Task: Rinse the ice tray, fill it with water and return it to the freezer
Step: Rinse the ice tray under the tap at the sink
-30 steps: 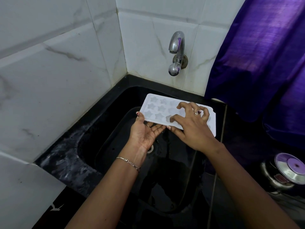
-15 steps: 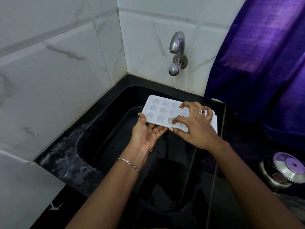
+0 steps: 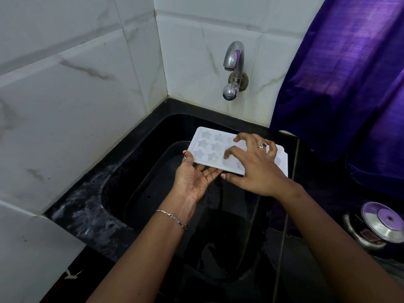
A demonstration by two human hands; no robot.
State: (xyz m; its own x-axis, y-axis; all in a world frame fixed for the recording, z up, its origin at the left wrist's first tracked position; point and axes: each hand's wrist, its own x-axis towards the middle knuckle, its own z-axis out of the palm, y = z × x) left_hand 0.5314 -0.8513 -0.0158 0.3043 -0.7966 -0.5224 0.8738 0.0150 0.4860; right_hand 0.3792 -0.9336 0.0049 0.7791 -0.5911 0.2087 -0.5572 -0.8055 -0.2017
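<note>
The ice tray (image 3: 208,147), a thin white moulded sheet with star-shaped hollows, is held roughly level in the centre of the frame, over the black sink (image 3: 140,176) and below the wall tap (image 3: 234,66), from which no water can be seen falling.

The left hand (image 3: 194,181) lies palm up beneath the tray's lower-left corner. Its grip is a shallow pinch, with the thumb over the left rim and the fingers flat underneath. The right hand (image 3: 256,169) arches over the middle of the tray. Its grip is half closed, with the fingers curled down onto the moulds and the thumb tucked against the near edge.

Judged by its look, the tray is light and empty, and is probably flexible plastic that twists easily. If wet it would be slick, and its thin rim gives little purchase. Once filled it should be heavier and quick to spill, so it would best be carried flat with a hand at each short end, or with a palm supporting it from below, and not by one corner.

A purple curtain (image 3: 341,73) hangs at upper right. A steel vessel (image 3: 380,226) sits on the dark bench (image 3: 72,213) at lower right.
</note>
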